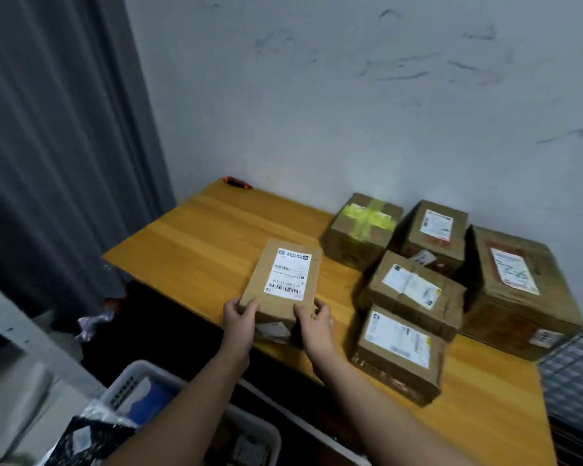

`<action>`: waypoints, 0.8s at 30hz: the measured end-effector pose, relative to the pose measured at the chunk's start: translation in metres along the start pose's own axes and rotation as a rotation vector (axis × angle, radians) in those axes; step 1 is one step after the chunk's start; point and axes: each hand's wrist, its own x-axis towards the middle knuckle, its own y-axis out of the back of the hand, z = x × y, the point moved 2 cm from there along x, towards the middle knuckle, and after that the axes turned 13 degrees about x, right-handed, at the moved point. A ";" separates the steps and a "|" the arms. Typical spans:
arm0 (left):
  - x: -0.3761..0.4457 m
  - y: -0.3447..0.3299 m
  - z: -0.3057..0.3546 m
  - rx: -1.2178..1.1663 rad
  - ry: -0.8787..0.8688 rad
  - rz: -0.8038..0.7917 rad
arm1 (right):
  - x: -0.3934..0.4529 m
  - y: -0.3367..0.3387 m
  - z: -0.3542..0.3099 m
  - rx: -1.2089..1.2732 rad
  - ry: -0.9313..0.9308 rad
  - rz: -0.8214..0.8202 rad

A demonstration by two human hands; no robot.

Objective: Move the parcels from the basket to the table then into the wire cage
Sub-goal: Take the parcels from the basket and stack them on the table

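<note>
A flat brown cardboard parcel (285, 284) with a white barcode label lies at the front edge of the wooden table (202, 237). My left hand (239, 314) grips its near left corner and my right hand (315, 316) grips its near right corner, thumbs on top. Several other brown parcels sit to the right: one with yellow tape (362, 227), one behind it (435, 237), two nearer ones (414, 292) (398, 354) and a large one (519, 284). The white basket (128, 385) stands below at the lower left. The wire cage (572, 375) shows at the right edge.
A grey curtain (58, 146) hangs at the left and a scuffed white wall (350, 95) backs the table. A small orange and black object (238, 182) lies at the table's far corner. A black patterned bag (91, 435) lies by the basket.
</note>
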 end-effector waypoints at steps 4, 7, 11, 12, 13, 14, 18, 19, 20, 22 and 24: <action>0.020 -0.055 0.015 0.064 0.048 -0.116 | 0.037 0.037 -0.008 -0.018 -0.057 0.036; 0.035 -0.091 0.024 0.118 0.080 -0.186 | 0.062 0.059 -0.015 -0.041 -0.094 0.059; 0.067 -0.125 0.024 0.218 0.128 -0.217 | 0.098 0.075 -0.022 -0.176 -0.114 0.048; 0.074 -0.130 0.023 0.238 0.133 -0.218 | 0.105 0.077 -0.025 -0.227 -0.115 0.042; 0.082 -0.136 0.023 0.252 0.135 -0.219 | 0.112 0.079 -0.027 -0.284 -0.116 0.035; 0.088 -0.141 0.022 0.262 0.144 -0.223 | 0.119 0.081 -0.029 -0.350 -0.105 0.027; 0.104 -0.160 0.015 0.286 0.190 -0.259 | 0.139 0.087 -0.030 -0.666 -0.027 -0.049; 0.107 -0.165 0.012 0.287 0.198 -0.267 | 0.143 0.089 -0.030 -0.724 -0.005 -0.057; 0.111 -0.169 0.009 0.286 0.211 -0.269 | 0.147 0.091 -0.029 -0.787 0.024 -0.063; 0.118 -0.176 0.003 0.267 0.235 -0.271 | 0.151 0.095 -0.030 -0.957 0.088 -0.084; 0.124 -0.181 -0.002 0.247 0.254 -0.275 | 0.154 0.095 -0.029 -1.167 0.173 -0.114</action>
